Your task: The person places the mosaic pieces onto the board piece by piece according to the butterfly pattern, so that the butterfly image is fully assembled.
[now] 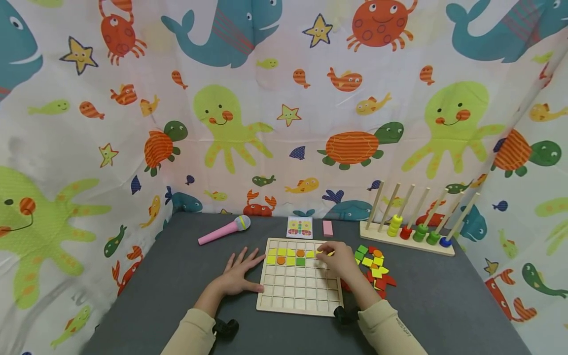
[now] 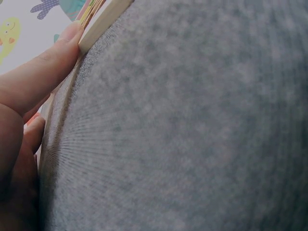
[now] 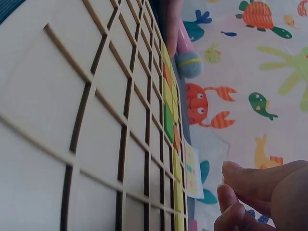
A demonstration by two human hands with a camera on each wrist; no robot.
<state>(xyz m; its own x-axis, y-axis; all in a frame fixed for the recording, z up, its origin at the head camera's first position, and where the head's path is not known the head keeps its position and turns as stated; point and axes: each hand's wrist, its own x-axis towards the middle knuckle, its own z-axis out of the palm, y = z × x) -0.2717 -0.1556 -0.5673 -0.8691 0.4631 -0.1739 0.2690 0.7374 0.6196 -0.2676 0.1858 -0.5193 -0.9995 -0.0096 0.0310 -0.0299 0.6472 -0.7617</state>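
A square wooden grid board [image 1: 300, 291] lies on the table. Several yellow tiles [image 1: 290, 261], orange round tiles [image 1: 281, 260] and a green square tile [image 1: 300, 262] fill cells in its top rows. Beside the board my left hand [image 1: 237, 276] is spread flat, its thumb touching the left edge; the left wrist view also has this thumb [image 2: 48, 62] on the wooden rim. My right hand [image 1: 341, 259] hovers over the board's top right corner, near yellow tiles. Its curled thumb and fingers [image 3: 233, 211] meet in the right wrist view, with no tile visible between them.
Loose coloured tiles [image 1: 377, 268] lie in a heap right of the board. Behind it are a butterfly pattern card [image 1: 300, 227] and a pink block [image 1: 327, 228]. A pink toy microphone [image 1: 224, 230] lies back left; a wooden peg stand with rings [image 1: 408, 236] stands back right.
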